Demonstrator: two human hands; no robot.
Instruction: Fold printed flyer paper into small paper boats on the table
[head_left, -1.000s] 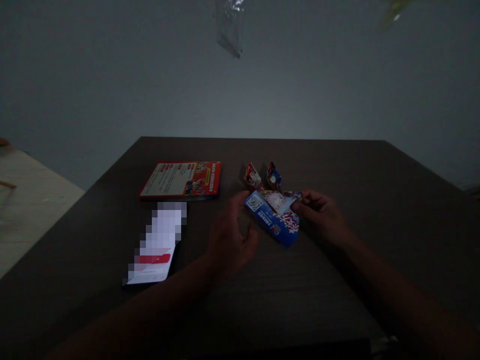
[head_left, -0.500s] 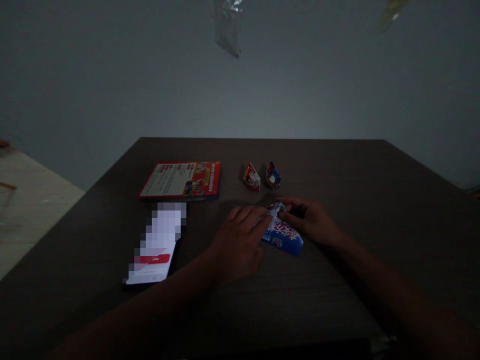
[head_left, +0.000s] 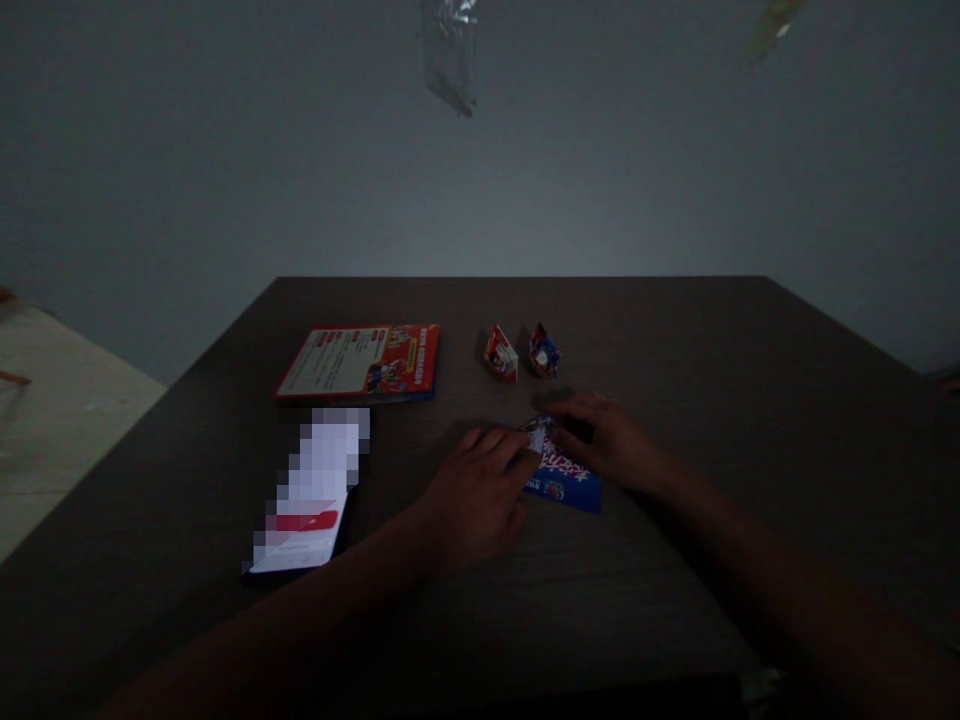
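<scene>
A blue printed sheet of paper with white and red lettering lies on the table between my hands. My left hand rests over its left part, fingers stretched forward and pressing it down; that edge is hidden. Over the right side hovers my right hand, thumb and fingers apart, with the thumb near the sheet's upper part. Whether its fingertips touch the paper is too dark to tell. Beyond them stand two small folded paper pieces, a red and white one and a blue and red one.
A red-edged printed booklet or pack lies at the back left of the dark wooden table. In front of it is a phone with a lit, partly blurred screen. A clear plastic bag hangs on the grey wall.
The sheet now lies flatter against the table. My right hand has shifted slightly left and its fingers have come away from the paper's upper edge. My left hand stays nearly in place.
</scene>
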